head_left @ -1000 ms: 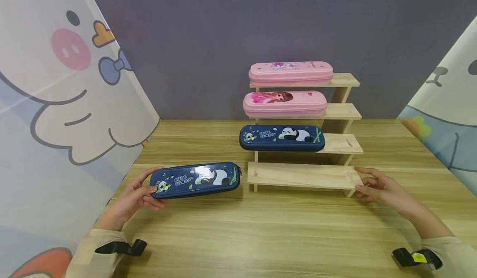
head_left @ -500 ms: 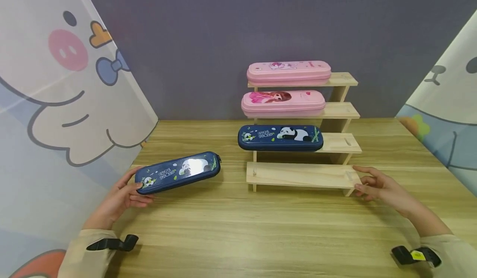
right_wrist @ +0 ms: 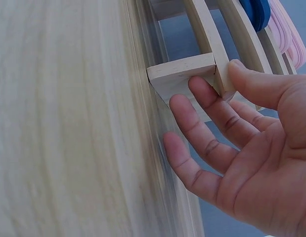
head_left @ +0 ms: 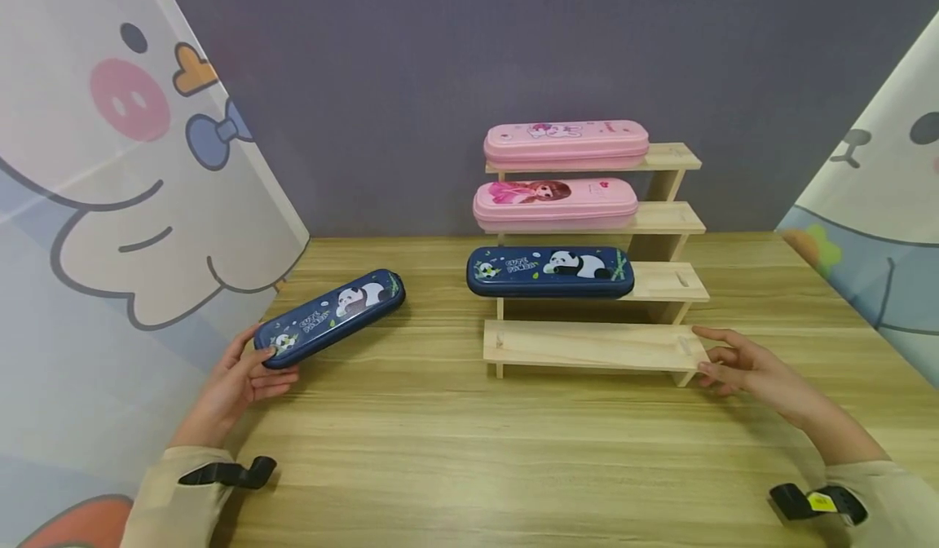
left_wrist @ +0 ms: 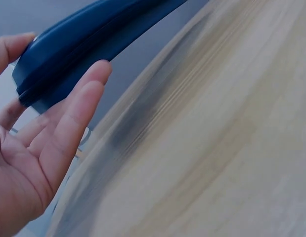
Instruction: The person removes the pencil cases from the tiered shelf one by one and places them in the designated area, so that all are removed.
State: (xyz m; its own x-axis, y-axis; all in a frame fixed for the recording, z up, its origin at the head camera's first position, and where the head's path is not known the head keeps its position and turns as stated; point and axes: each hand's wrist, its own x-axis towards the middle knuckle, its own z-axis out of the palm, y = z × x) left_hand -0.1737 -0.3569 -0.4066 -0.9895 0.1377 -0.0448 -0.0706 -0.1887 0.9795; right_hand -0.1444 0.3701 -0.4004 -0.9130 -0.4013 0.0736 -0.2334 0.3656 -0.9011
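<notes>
My left hand (head_left: pixel 238 381) holds a navy pencil case (head_left: pixel 330 317) with panda pictures by its near left end, thumb on top and fingers beneath. In the left wrist view the pencil case (left_wrist: pixel 88 44) is raised off the table, and some fingers stretch out below it. It slants, its far end pointing up to the right. A stepped wooden rack (head_left: pixel 587 344) stands right of centre. My right hand (head_left: pixel 744 369) pinches the right end of its lowest step; in the right wrist view the thumb lies on the step board (right_wrist: pixel 207 39), with the other fingers loosely bent near the support.
A similar navy panda pencil case (head_left: pixel 550 271) lies on the rack's second step from the bottom. Above it are a pink case with a girl (head_left: pixel 555 203) and another pink case (head_left: pixel 565 142). A grey wall (head_left: pixel 411 99) stands behind the wooden table (head_left: pixel 513 458), cartoon panels (head_left: pixel 183 230) at the sides.
The held pencil case has moved left, away from the rack, and its far end has swung away towards the wall. My right hand stays at the rack's lowest step.
</notes>
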